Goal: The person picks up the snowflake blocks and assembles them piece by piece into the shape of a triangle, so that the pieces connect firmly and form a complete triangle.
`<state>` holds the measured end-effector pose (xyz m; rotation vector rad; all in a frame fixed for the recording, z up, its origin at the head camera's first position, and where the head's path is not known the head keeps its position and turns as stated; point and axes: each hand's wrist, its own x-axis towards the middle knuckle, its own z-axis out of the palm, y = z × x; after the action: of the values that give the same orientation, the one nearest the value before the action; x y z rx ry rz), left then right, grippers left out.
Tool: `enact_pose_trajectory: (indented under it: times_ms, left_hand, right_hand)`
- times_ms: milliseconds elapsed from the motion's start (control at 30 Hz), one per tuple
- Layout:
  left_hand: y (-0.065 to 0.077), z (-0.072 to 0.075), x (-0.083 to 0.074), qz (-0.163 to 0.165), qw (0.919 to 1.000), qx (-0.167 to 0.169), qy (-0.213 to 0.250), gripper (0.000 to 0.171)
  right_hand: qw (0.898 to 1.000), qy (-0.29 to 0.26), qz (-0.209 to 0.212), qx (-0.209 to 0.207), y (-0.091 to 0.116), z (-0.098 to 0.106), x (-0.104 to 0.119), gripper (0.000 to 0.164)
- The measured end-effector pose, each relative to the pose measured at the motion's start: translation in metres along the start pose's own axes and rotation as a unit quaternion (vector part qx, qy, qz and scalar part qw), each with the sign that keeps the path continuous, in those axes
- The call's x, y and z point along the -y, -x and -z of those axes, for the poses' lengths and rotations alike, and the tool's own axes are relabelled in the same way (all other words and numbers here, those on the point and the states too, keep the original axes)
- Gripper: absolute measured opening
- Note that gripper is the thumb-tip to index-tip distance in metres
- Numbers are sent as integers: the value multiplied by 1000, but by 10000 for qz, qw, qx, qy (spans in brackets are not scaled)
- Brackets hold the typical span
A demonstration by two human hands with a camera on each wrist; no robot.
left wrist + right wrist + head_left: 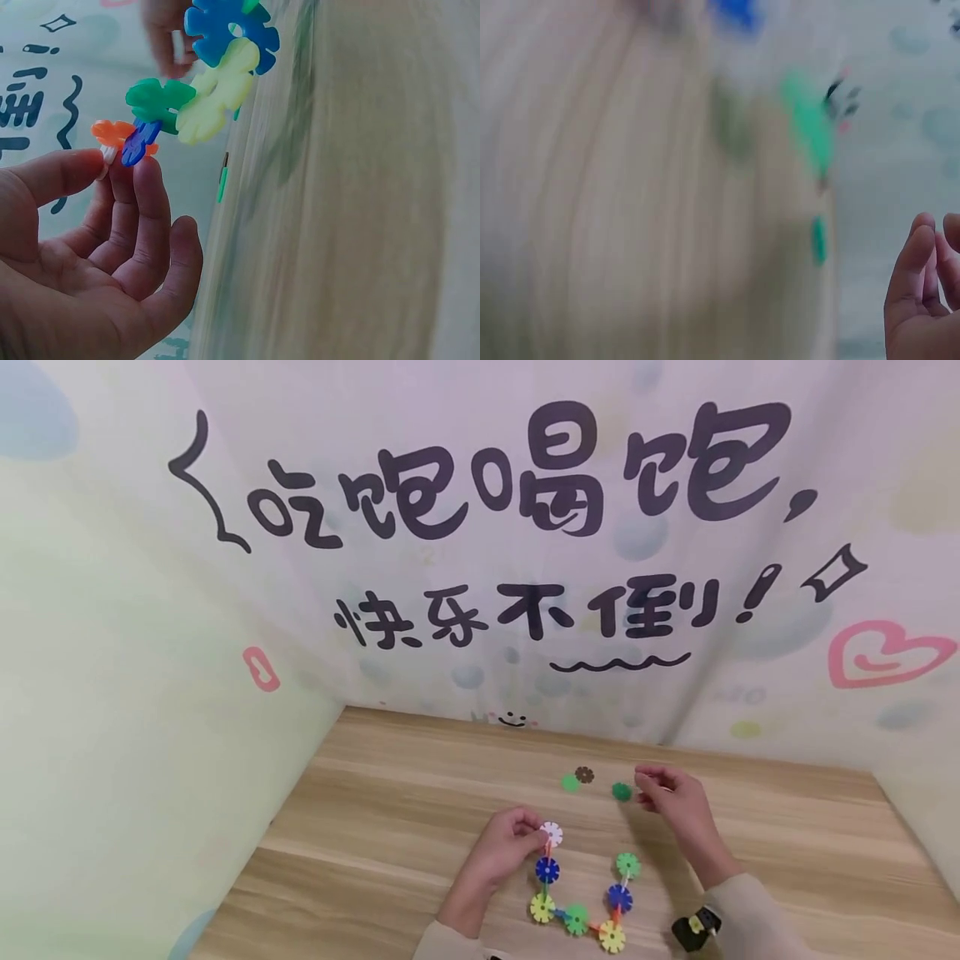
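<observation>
A U-shaped chain of notched plastic snowflake discs, with a green disc (pixel 576 919) at its bottom, is held above the wooden table. My left hand (pixel 504 850) pinches the white disc (pixel 552 834) at the chain's left end between thumb and fingers. In the left wrist view, orange, blue and green discs (pixel 159 103) lead away from those fingertips. My right hand (pixel 677 802) is at the back right, beside a loose dark green disc (pixel 621 792). Its fingers are bent loosely, and I see nothing between them in the right wrist view (pixel 922 300).
A brown disc (pixel 584 774) and a light green disc (pixel 571 783) lie together near the table's back edge. Behind the wooden table (pixel 360 827) hangs a pale printed curtain (pixel 450 410) with dark lettering. Another pale wall (pixel 150 735) borders the left side.
</observation>
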<state>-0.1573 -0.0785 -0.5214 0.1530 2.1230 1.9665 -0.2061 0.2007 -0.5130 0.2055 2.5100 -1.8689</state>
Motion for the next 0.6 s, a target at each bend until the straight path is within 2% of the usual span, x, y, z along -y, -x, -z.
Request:
enact_pose_trajectory:
  times_ms: [167, 300, 433, 500, 600]
  left_hand:
    - [0, -1, 0, 27, 9999, 24, -127, 7]
    - [2, -2, 4, 81, 9999, 70, -57, 7]
    - [4, -3, 4, 86, 9999, 97, 102, 8]
    - [4, -4, 4, 76, 9998, 113, 152, 8]
    - [3, -5, 2, 26, 9998, 145, 160, 8]
  right_hand:
    - [9969, 737, -279, 40, -14, 12, -25, 41]
    - [9951, 970, -165, 101, -18, 7, -41, 39]
    - [9920, 1243, -29, 216, -20, 2, -45, 38]
    - [9873, 1563, 102, 257, -21, 1, -44, 38]
    - [9747, 2178, 400, 289, -22, 0, -42, 38]
